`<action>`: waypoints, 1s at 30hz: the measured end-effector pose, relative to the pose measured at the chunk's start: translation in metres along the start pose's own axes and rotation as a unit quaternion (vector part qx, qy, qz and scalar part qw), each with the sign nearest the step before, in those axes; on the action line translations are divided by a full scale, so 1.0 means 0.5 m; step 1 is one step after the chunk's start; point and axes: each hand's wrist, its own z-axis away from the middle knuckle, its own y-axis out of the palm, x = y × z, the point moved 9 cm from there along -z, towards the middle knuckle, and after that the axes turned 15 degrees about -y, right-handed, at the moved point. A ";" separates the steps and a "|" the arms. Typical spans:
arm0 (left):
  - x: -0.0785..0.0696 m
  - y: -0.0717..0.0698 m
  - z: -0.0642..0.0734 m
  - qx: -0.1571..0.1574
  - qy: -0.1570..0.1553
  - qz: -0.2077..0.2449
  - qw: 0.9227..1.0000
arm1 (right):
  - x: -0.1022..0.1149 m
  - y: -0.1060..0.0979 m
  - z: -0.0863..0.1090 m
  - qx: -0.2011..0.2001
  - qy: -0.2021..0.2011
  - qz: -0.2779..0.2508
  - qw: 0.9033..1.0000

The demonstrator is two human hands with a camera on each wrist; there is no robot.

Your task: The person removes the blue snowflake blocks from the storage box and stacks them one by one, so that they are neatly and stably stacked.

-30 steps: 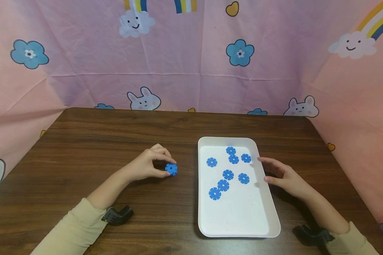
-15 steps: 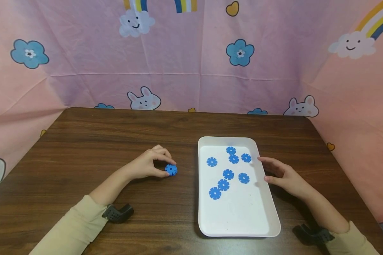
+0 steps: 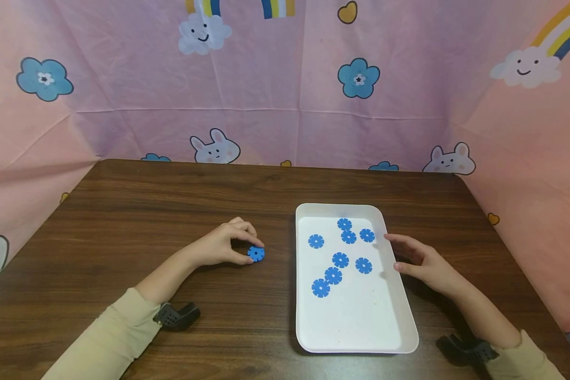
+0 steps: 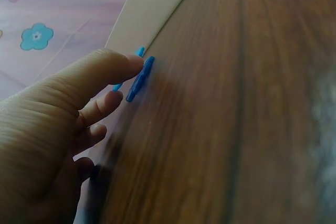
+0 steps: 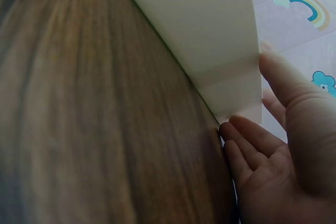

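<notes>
Between thumb and index finger, my left hand (image 3: 225, 244) pinches a blue notched snowflake disc (image 3: 256, 254) low over the table, left of the tray. The left wrist view shows the disc (image 4: 140, 80) edge-on at the fingertips, and a lighter blue edge (image 4: 140, 51) shows just beyond it, partly hidden by the hand. At the right long side of the white tray (image 3: 356, 327), my right hand (image 3: 425, 266) has its thumb and fingertips at the rim, the fingers loosely spread. Several blue snowflake discs (image 3: 363, 265) lie flat in the tray, some of them touching.
The brown wooden table (image 3: 180, 195) runs back to a pink patterned cloth (image 3: 266, 79) hanging behind and at both sides. A black wrist device (image 3: 177, 316) sits on the left sleeve, another (image 3: 465, 351) on the right.
The disc in my left hand has turned slightly between the fingertips and sits a touch lower. My right hand and the discs in the tray have stayed put.
</notes>
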 end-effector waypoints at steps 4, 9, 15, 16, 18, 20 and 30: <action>-0.002 0.002 -0.002 0.002 0.004 -0.004 1.000 | -0.002 -0.001 0.001 0.000 0.002 0.004 1.000; -0.002 0.004 -0.003 0.005 0.010 -0.001 1.000 | -0.006 -0.002 0.001 -0.002 0.003 0.007 1.000; 0.003 0.005 -0.004 0.009 0.007 0.002 1.000 | -0.006 -0.001 0.000 -0.004 -0.003 0.003 1.000; 0.003 0.005 -0.005 0.009 0.006 0.001 1.000 | -0.007 -0.001 0.000 -0.003 -0.002 0.002 1.000; 0.003 0.005 -0.005 0.010 0.005 -0.001 1.000 | -0.009 -0.001 0.001 -0.003 0.001 0.001 1.000; 0.004 0.005 -0.006 0.011 0.004 -0.002 1.000 | -0.010 -0.001 0.002 -0.005 0.006 -0.001 1.000; 0.010 0.008 -0.008 0.016 -0.004 -0.004 1.000 | -0.011 -0.002 0.002 -0.004 0.008 0.007 1.000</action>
